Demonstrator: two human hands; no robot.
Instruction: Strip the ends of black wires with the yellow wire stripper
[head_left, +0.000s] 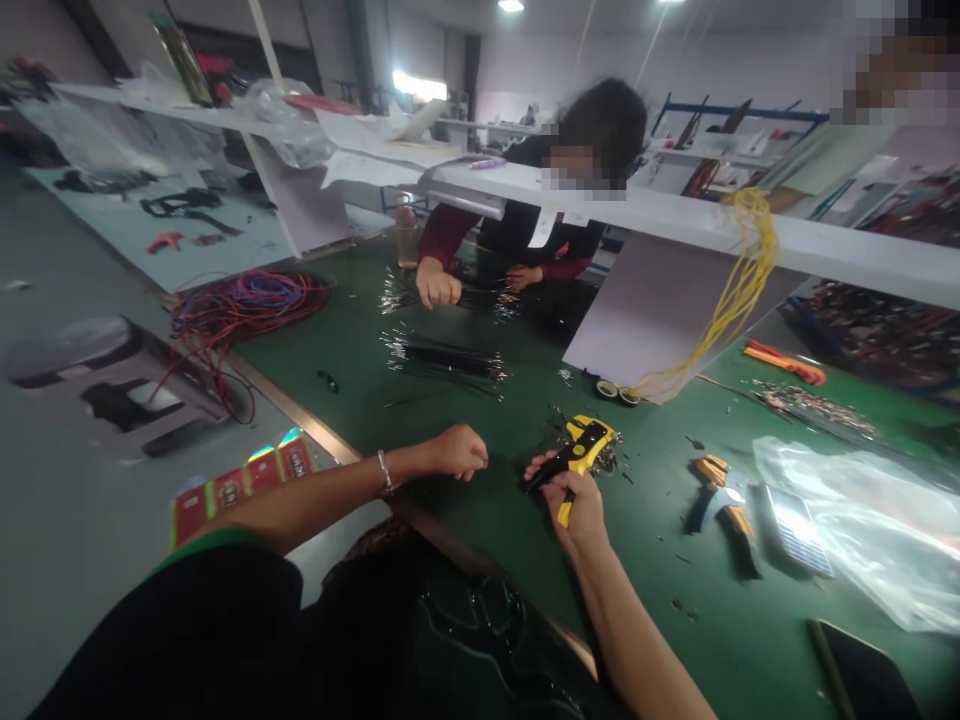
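My right hand [577,505] is wrapped round a yellow and black wire stripper [583,445], whose head points away from me over the green tabletop [637,590]. Small dark scraps [611,460] lie around the tool's head. To its left, my left hand [457,453] is closed just above the table, fingers curled in; whatever they may pinch is too small to make out. Beyond both hands lies a bundle of black wires [446,357] with bare, shiny ends.
Across the table, a co-worker's hand [439,285] is over more black wires. Red and blue wire coils [247,305] lie left. A yellow wire bundle [739,280] hangs from the raised shelf [675,215]. At right are orange-handled pliers [724,510], a plastic bag [862,520] and a phone [862,670].
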